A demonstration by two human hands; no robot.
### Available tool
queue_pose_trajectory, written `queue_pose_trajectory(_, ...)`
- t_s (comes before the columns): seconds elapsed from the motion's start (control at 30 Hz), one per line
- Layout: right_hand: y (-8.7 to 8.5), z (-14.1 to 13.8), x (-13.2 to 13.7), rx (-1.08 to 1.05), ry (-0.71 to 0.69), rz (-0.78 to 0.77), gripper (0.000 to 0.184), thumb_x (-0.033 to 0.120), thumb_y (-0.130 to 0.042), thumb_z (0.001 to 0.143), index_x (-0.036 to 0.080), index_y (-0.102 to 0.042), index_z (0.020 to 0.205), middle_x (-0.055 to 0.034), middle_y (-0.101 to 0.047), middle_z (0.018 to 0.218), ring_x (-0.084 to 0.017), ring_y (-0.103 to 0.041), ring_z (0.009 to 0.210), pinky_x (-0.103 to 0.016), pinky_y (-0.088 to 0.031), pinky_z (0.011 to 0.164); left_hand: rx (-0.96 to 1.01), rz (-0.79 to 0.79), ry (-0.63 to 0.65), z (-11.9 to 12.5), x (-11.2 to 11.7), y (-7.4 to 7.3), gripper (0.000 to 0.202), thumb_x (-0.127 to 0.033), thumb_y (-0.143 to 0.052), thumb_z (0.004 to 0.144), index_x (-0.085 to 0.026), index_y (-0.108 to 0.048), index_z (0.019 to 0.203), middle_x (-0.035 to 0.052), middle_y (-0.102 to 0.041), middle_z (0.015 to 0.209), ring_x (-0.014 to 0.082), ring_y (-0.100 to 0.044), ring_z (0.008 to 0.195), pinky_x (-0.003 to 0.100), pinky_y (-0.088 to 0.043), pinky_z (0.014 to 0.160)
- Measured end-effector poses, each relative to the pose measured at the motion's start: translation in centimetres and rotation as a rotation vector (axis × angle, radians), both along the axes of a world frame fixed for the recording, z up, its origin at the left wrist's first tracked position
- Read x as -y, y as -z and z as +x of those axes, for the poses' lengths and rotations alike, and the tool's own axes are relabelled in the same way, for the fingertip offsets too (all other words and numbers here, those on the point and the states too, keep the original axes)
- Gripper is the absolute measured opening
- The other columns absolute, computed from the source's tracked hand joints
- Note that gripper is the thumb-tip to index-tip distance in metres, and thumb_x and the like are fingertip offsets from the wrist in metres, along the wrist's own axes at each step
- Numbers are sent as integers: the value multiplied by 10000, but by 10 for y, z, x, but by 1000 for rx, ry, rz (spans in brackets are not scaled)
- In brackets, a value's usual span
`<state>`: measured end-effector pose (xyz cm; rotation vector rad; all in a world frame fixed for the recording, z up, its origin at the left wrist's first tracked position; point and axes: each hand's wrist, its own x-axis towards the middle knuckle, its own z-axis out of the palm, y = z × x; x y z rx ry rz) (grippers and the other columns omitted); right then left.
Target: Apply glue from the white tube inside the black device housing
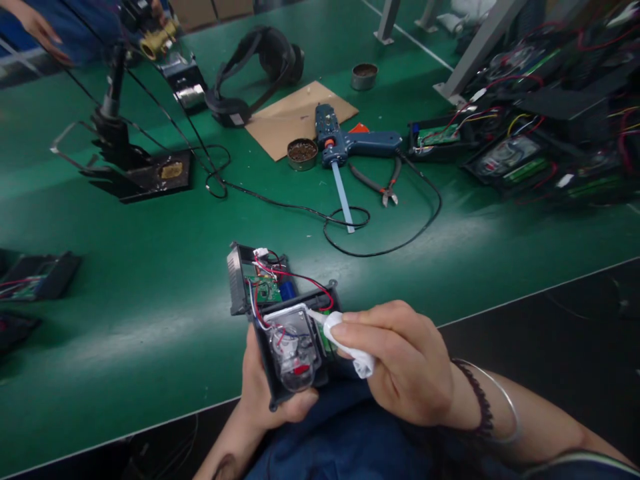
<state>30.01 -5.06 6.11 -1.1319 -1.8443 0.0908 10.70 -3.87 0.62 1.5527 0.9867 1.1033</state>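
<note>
My left hand grips a black plastic housing from below and the side, at the table's near edge. Inside the housing sits a clear plastic module with a red part under a rounded cover. A second housing half with a green circuit board leans beside it, joined by red, white and black wires. My right hand pinches a small white squeeze tube. The tube's narrow nozzle touches or nearly touches the top right corner of the clear module's pale rim.
Beyond my hands lie a blue glue gun with its cable, cutting pliers, a tin, cardboard and a headset. A soldering stand is at left, wired housings at right. Another person's hand shows top left.
</note>
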Motion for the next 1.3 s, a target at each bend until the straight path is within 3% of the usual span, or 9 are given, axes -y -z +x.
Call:
queue_pose_trajectory(0.2, 2, 0, 1, 0, 11, 18, 226, 62, -393, 925, 130, -608, 938, -41, -639, 833, -102, -596, 756, -200, -504, 624, -77, 55, -17, -1, -1, -2, 633, -575, -706, 679, -234, -539, 1184, 40, -674, 985, 232, -676, 831, 329, -575, 751)
queue_pose_trajectory(0.43, 2, 1, 10, -20, -13, 6, 186, 50, -445, 909, 117, -614, 950, -41, -627, 872, -101, -572, 785, -202, -490, 629, -75, 0, -49, -3, 1, -1, 670, -562, -741, 621, -180, -553, 1138, 67, -674, 970, 261, -674, 828, 376, -582, 759)
queue_pose_trajectory(0.7, 6, 0, 7, -26, 5, 25, 204, 64, -420, 922, 122, -615, 943, -44, -632, 856, -106, -578, 786, -207, -491, 624, 12, -2, 28, 0, -1, -4, 633, -506, -737, 687, -202, -530, 1203, 77, -685, 1026, 251, -679, 869, 352, -577, 786)
queue_pose_trajectory(0.9, 3, 0, -1, -17, 2, 10, 219, 56, -408, 921, 128, -612, 962, -44, -628, 854, -115, -584, 771, -212, -495, 619, -8, -6, -3, 0, -2, -4, 631, -528, -742, 672, -225, -547, 1190, 52, -676, 1033, 244, -669, 892, 347, -562, 823)
queue_pose_trajectory(1.1, 3, 1, 7, -6, -10, -15, 235, 59, -392, 926, 129, -615, 955, -42, -638, 852, -112, -581, 764, -215, -481, 610, -10, -22, -23, -4, 1, -1, 642, -536, -770, 635, -240, -567, 1167, 52, -677, 992, 244, -668, 848, 332, -569, 779)
queue_pose_trajectory(1.3, 0, 6, 4, -23, -88, -67, 246, 69, -373, 952, 113, -612, 992, -66, -675, 892, -123, -609, 847, -251, -492, 716, -29, -24, -24, -2, 1, -1, 638, -557, -749, 641, -231, -560, 1156, 65, -674, 997, 255, -664, 851, 354, -572, 779)
